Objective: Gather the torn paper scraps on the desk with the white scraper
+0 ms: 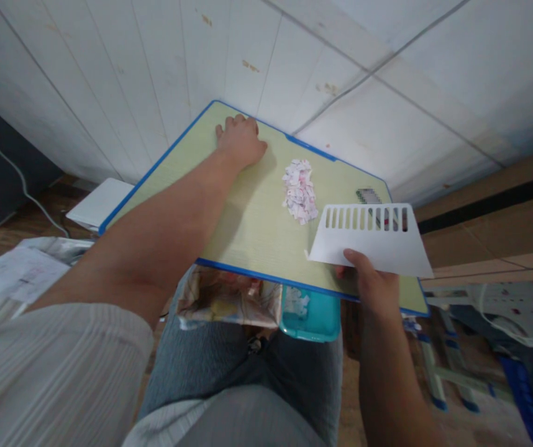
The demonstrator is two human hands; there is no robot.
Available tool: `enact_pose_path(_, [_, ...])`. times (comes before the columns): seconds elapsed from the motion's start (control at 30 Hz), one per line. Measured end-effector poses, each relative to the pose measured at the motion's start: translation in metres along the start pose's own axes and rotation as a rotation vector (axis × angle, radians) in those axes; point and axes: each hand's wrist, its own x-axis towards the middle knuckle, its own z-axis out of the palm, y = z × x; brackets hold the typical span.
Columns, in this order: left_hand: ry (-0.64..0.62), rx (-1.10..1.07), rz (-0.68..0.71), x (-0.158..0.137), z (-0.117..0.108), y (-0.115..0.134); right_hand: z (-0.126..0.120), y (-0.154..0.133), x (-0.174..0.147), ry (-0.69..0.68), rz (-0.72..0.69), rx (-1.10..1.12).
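My left hand [241, 141] rests on the far left part of the pale yellow tabletop [257, 223], its fingers bent and somewhat apart. No object shows in it. My right hand [374, 282] pinches the near edge of a white slotted panel [369, 242], thumb on top and fingers beneath. This stiff, flat panel has a row of slots along its far side and hovers over the right part of the tabletop. Between the hands lies a heap of small white and pinkish paper scraps [300, 191].
A teal plastic tub [313, 332] holding paper bits and a crinkled bag [233, 301] sit below the near edge, by my lap. A partly blurred small object [368, 196] lies behind the panel. A white wall [229, 56] borders the far side; folding legs [434, 372] stand at right.
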Motion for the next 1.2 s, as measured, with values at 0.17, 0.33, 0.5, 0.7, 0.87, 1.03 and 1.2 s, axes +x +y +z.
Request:
enact_pose_path(0.17, [0.027, 0.044, 0.006, -0.001, 0.000, 0.003, -0.002, 0.009, -0.005, -0.041, 0.085, 0.197])
enact_pose_path(0.33, [0.035, 0.083, 0.017, -0.003, -0.001, 0.005, -0.003, 0.014, -0.003, -0.003, 0.035, 0.198])
enact_pose_path(0.5, [0.028, 0.071, 0.011, -0.002, -0.001, 0.004, 0.001, 0.003, -0.006, -0.025, 0.030, 0.124])
enact_pose_path(0.7, [0.036, 0.109, 0.015, 0.001, 0.002, 0.001, 0.002, 0.004, -0.007, -0.023, 0.033, 0.129])
enact_pose_path(0.87, [0.021, 0.085, 0.027, 0.007, 0.007, -0.004, 0.001, 0.006, -0.007, -0.019, 0.028, 0.162])
enact_pose_path(1.03, [0.019, 0.075, 0.014, 0.007, 0.006, -0.004, 0.004, 0.002, -0.008, -0.011, 0.029, 0.161])
enact_pose_path(1.2, [0.025, 0.088, 0.013, 0.005, 0.005, -0.002, 0.004, 0.010, -0.006, 0.029, 0.047, 0.212])
